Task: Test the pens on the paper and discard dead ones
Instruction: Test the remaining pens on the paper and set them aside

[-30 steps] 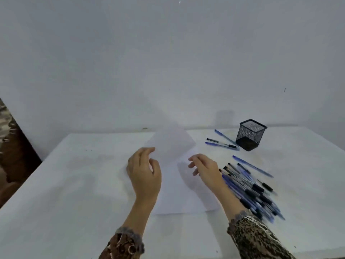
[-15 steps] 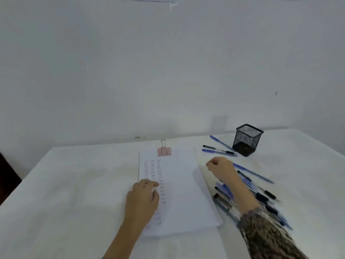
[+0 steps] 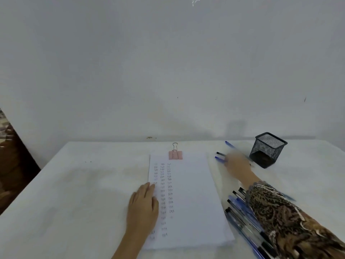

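A stack of white paper [image 3: 194, 199] held by a pink binder clip [image 3: 175, 155] lies on the white table [image 3: 74, 184]; columns of small pen marks run down its left part. My left hand [image 3: 143, 204] rests flat on the paper's left edge. My right hand [image 3: 237, 165], blurred, is over three separate pens [image 3: 220, 158] that lie just left of the black mesh pen cup [image 3: 267, 149]. I cannot tell whether its fingers hold a pen. A pile of several blue and black pens [image 3: 240, 212] lies right of the paper, partly hidden under my right sleeve.
The table's far edge meets a plain white wall. A dark brown object [image 3: 11, 165] stands beyond the table's left edge. Bare tabletop lies left of the paper and right of the pen cup.
The loose top sheet is gone and the clipped, marked paper now shows. My left hand has settled on its left edge. My right hand has moved away from the paper toward the pens by the cup.
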`<state>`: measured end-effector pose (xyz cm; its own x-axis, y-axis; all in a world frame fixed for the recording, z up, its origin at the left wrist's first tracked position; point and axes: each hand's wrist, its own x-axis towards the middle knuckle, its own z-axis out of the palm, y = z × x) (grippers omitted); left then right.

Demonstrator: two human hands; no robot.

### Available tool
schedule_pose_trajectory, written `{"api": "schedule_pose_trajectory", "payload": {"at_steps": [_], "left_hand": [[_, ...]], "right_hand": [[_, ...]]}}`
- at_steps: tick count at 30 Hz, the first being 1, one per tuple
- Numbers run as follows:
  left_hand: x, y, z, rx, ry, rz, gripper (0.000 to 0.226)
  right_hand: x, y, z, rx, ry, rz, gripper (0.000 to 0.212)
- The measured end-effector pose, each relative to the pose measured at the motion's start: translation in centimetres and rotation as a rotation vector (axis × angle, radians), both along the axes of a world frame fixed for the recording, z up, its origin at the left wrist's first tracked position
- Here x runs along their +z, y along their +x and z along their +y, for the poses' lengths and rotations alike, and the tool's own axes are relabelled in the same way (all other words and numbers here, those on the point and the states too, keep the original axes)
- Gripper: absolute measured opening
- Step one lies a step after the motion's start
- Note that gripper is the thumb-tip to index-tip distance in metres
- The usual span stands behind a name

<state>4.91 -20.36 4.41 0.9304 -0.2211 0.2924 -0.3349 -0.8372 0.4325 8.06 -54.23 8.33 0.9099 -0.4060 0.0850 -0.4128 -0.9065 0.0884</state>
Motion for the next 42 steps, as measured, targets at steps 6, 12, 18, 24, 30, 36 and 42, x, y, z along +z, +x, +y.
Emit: {"api": "schedule_pose_trajectory", "payload": {"at_steps": [6,12,18,24,30,36,42], "left_hand": [[0.4,-0.2,0.0,-0.027,-0.022,0.042,0.063],[0.7,-0.3,0.3,-0.061,-0.029,0.097,0.047],[0.7,-0.3,0.2,-0.062,-0.039,0.108,0.045],[0.5,0.0,0.4,-0.089,-0.015,0.088,0.045],[0.7,-0.2,0.3,-0.081,-0.013,0.088,0.045],[0.7,-0.6,0.2,-0.055,-0.027,0.058,0.045],[0.6,-0.5,0.1,-0.052,-0.025,0.055,0.045]], "right_hand": [[6.1,-1.1,5.0,0.106,1.26,-0.653,0.022],[6.9,-5.4,13.1,0.089,2.448,-0.947,0.036],[1.3,-8.0,17.7,-0.046,2.814,-1.007,0.044],[-0.2,-8.4,19.3,-0.156,2.559,-0.635,0.053],[0.2,-9.3,20.1,-0.074,2.321,-0.62,0.021],[-0.9,-9.6,21.1,0.113,1.783,-0.646,0.04],[-1.0,-10.1,22.0,0.107,1.56,-0.703,0.053]]}}
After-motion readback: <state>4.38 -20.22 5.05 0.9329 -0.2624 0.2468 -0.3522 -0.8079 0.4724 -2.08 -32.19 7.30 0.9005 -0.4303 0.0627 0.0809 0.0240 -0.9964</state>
